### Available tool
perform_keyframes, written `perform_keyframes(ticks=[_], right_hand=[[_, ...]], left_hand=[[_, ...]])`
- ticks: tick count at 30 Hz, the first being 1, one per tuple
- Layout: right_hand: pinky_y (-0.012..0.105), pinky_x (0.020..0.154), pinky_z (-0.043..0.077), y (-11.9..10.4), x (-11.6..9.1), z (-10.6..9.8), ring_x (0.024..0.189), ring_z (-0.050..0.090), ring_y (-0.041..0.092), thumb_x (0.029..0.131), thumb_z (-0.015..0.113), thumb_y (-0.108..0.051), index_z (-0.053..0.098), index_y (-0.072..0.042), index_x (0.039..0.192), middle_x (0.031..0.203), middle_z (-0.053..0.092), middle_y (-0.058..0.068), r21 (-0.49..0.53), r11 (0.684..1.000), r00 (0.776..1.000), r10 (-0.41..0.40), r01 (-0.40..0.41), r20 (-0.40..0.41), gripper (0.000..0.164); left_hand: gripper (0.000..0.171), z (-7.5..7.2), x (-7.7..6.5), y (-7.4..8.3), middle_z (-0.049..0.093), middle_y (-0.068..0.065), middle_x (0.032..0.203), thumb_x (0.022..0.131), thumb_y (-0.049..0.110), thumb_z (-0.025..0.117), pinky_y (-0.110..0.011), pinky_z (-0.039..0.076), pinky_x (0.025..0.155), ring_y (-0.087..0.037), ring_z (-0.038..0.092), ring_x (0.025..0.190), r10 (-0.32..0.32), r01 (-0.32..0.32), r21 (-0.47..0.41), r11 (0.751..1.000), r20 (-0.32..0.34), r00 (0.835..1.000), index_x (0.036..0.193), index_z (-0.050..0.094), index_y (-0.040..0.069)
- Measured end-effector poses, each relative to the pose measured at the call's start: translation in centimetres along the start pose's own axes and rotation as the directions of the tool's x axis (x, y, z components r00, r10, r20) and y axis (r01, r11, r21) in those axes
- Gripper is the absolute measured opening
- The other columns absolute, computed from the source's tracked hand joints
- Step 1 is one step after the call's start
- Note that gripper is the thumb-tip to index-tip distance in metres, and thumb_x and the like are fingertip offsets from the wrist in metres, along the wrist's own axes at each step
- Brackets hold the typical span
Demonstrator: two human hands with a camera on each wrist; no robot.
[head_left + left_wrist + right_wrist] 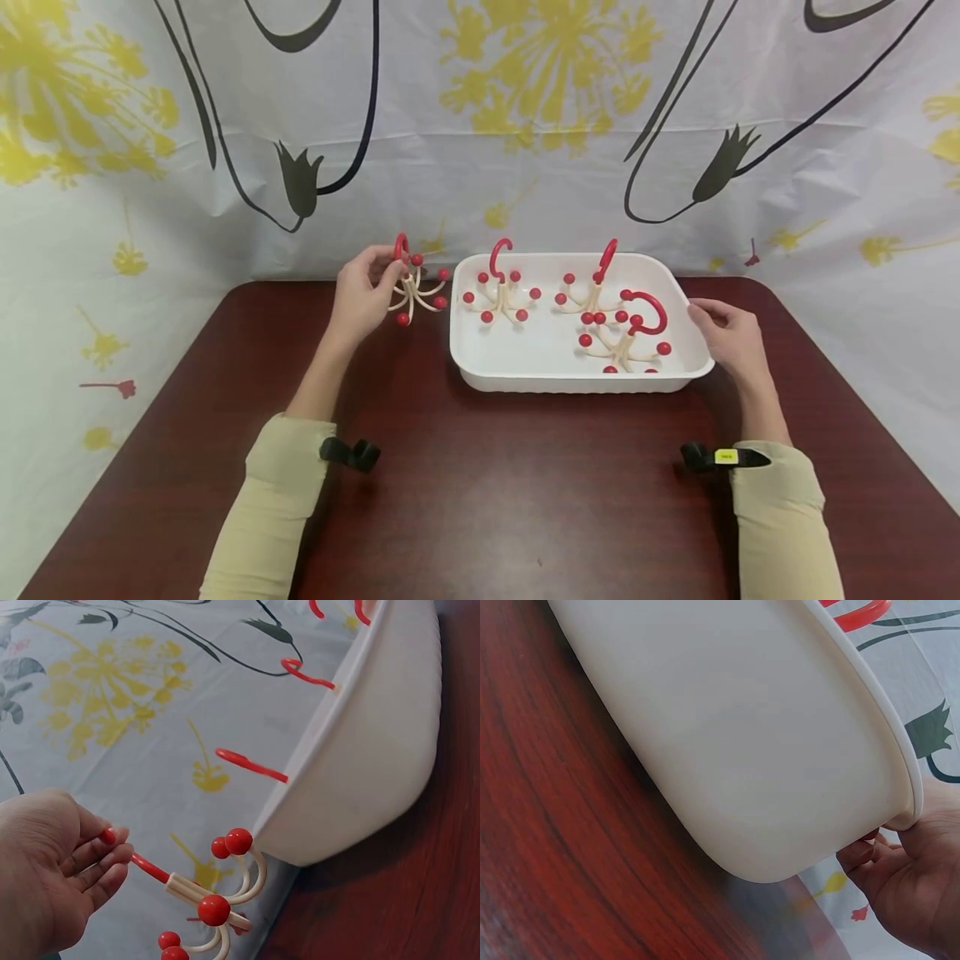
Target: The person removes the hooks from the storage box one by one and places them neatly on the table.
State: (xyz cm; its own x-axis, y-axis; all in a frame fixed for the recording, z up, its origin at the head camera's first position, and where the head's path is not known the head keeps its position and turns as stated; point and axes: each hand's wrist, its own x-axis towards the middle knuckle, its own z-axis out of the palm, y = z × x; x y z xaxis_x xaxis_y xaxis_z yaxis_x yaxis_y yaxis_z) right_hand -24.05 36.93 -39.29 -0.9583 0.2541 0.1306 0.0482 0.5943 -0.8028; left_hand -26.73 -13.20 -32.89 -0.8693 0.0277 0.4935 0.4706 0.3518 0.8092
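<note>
A patterned cloth [570,204] hangs behind the white tray [585,382], and the dark red-brown table [480,500] spreads out below it. At the tray's right end I can see the right hand [727,333] gripping the rim, fingers curled in under the lip. Just beyond the tray's left end, the left hand [363,296] pinches the red hook of a ball-tipped hanger [408,285], thumb against closed fingers; whether its lower arms touch the table I can't tell. Inside the tray are three similar ones: a left hanger [502,292] and a back hanger [595,296] with hooks up, and a front hanger [621,350] at the right, its hook leaning over.

To my eye, the splayed arms could snag on the tray's near wall or a neighbour's balls if moved low, and a smooth hook could twist in so light a pinch. A tug at the rim might skid the tray and topple those inside.

As for writing, a yellow label [726,456] on the right wrist strap [752,457], nearer me than the tray, has marks too small to read. I spot no brand.
</note>
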Motion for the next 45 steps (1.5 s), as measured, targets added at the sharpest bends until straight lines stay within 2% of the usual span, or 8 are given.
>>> perform_keyframes(ticks=[4,10,15,22,34,38,45], right_hand=[[0.014,0.062,0.052,0.0,0.1,0.0,0.074,0.059,-0.003,0.103,0.054,-0.042,0.058,0.002,0.138,0.124,0.061,0.027,0.005,1.000,1.000,0.002,-0.002,0.003,0.057],[0.014,0.062,0.052,0.0,0.1,0.0,0.075,0.059,-0.001,0.103,0.053,-0.042,0.057,0.002,0.139,0.125,0.061,0.027,0.005,1.000,1.000,0.017,-0.017,0.002,0.057],[0.014,0.063,0.052,0.1,0.1,0.0,0.076,0.058,-0.001,0.103,0.053,-0.044,0.057,0.002,0.139,0.126,0.060,0.027,0.002,1.000,1.000,0.027,-0.027,0.005,0.058],[0.014,0.062,0.052,0.1,0.1,0.0,0.075,0.059,-0.002,0.103,0.054,-0.043,0.058,0.002,0.138,0.125,0.061,0.027,0.007,1.000,1.000,0.022,-0.022,0.000,0.057],[0.015,0.063,0.053,0.0,0.1,0.1,0.076,0.060,0.000,0.102,0.054,-0.044,0.059,0.001,0.138,0.125,0.061,0.026,0.021,1.000,1.000,0.022,-0.022,-0.002,0.058],[0.015,0.063,0.052,0.0,0.1,0.1,0.076,0.060,-0.002,0.102,0.055,-0.043,0.060,0.003,0.136,0.124,0.061,0.027,0.018,1.000,1.000,-0.004,0.004,-0.012,0.056],[0.014,0.063,0.052,0.1,-0.1,0.0,0.077,0.060,0.000,0.103,0.054,-0.043,0.059,0.002,0.137,0.125,0.060,0.026,0.025,1.000,1.000,-0.002,0.002,-0.010,0.057]], left_hand=[[0.020,0.0,0.1,-0.8,0.070,-0.024,0.102,0.101,0.003,0.059,-0.023,0.049,0.077,-0.035,0.067,0.095,-0.051,0.050,0.050,0.998,0.016,0.999,0.116,0.064,-0.009],[0.021,0.0,0.4,-1.9,0.070,-0.023,0.104,0.102,0.006,0.058,-0.037,0.052,0.084,-0.036,0.068,0.098,-0.108,0.105,0.092,0.990,0.032,0.994,0.117,0.065,-0.007],[0.021,0.2,0.8,-2.8,0.071,-0.023,0.103,0.101,0.005,0.060,-0.043,0.052,0.087,-0.035,0.069,0.098,-0.120,0.116,0.110,0.987,0.031,0.992,0.117,0.065,-0.007],[0.024,0.3,1.4,-3.8,0.071,-0.022,0.104,0.102,0.005,0.057,-0.043,0.052,0.089,-0.036,0.068,0.100,-0.139,0.132,0.145,0.981,0.041,0.989,0.121,0.065,-0.008],[0.026,0.6,1.8,-4.0,0.072,-0.019,0.110,0.101,0.008,0.061,-0.044,0.053,0.091,-0.031,0.070,0.102,-0.140,0.128,0.163,0.978,0.064,0.988,0.124,0.067,-0.003],[0.026,0.5,1.6,-3.8,0.071,-0.020,0.112,0.101,0.008,0.060,-0.045,0.053,0.091,-0.032,0.068,0.104,-0.147,0.137,0.164,0.977,0.052,0.988,0.125,0.067,-0.001],[0.024,0.2,1.9,-3.5,0.071,-0.018,0.114,0.102,0.009,0.059,-0.042,0.053,0.088,-0.029,0.067,0.104,-0.129,0.125,0.149,0.981,0.020,0.991,0.122,0.069,-0.001]])
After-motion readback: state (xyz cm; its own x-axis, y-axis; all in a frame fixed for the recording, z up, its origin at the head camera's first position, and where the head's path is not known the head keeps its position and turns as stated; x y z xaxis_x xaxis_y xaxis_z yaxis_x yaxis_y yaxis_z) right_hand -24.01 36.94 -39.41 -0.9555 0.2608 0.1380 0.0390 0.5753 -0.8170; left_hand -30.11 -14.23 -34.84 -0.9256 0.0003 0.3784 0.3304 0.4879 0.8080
